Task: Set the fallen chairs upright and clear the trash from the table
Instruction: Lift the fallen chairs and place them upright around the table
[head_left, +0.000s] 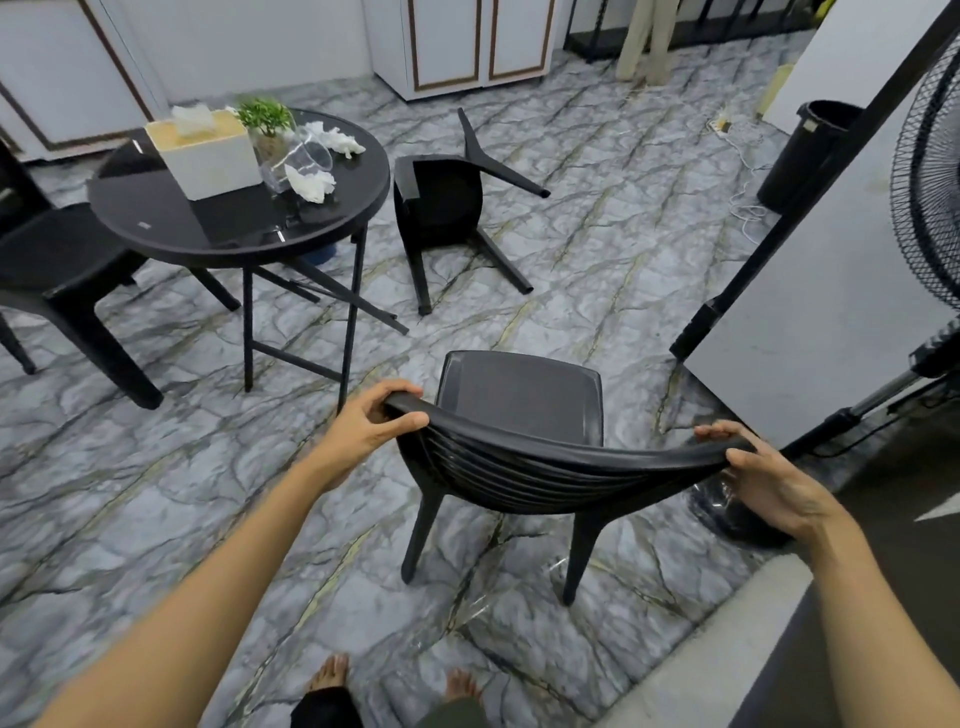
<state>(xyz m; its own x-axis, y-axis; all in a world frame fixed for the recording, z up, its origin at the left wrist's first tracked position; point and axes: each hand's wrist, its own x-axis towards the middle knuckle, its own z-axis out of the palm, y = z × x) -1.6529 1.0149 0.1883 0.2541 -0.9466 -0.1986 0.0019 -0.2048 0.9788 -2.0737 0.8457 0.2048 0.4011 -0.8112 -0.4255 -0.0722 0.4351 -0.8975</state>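
The near chair (519, 395), at lower centre, stands upright, so I judge this one done. The fallen chair (441, 202) at upper centre lies beside the table (156, 228), where crumpled tissues (311, 184) and a plastic cup (306, 156) wait. The left hand (369, 421) and the right hand (763, 478) each curl around one end of the near chair's backrest.
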